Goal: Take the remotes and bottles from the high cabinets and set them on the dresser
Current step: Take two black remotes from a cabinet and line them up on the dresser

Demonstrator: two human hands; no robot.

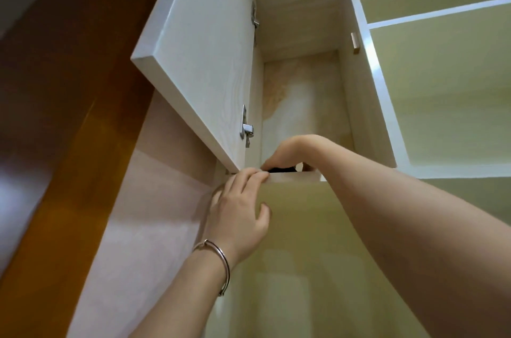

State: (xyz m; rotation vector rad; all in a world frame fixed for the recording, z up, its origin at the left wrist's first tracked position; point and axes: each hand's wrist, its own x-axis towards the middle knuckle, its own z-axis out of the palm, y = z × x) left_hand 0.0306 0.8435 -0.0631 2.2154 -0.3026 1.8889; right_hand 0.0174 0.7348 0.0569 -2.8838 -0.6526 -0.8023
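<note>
Small black object (282, 169), likely a light, rigid remote, at frame centre, is pinched by the right hand (290, 151); left hand (243, 199) is spread on the pale shelf edge (293, 177).

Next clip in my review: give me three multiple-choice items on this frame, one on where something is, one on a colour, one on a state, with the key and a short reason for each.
1. Where is the right hand?
A. Inside the open high cabinet
B. On the cabinet door's outer face
C. Hanging by the person's side

2. What colour is the object under the right hand?
A. White
B. Black
C. Red

3. What state is the cabinet door in?
A. Shut
B. Swung open to the left
C. Taken off its hinges

Key: 1 A, the hand reaches over the shelf edge into the compartment; 2 B, a dark black sliver shows beneath the fingers; 3 B, the door stands out leftward with its hinges exposed.
</note>
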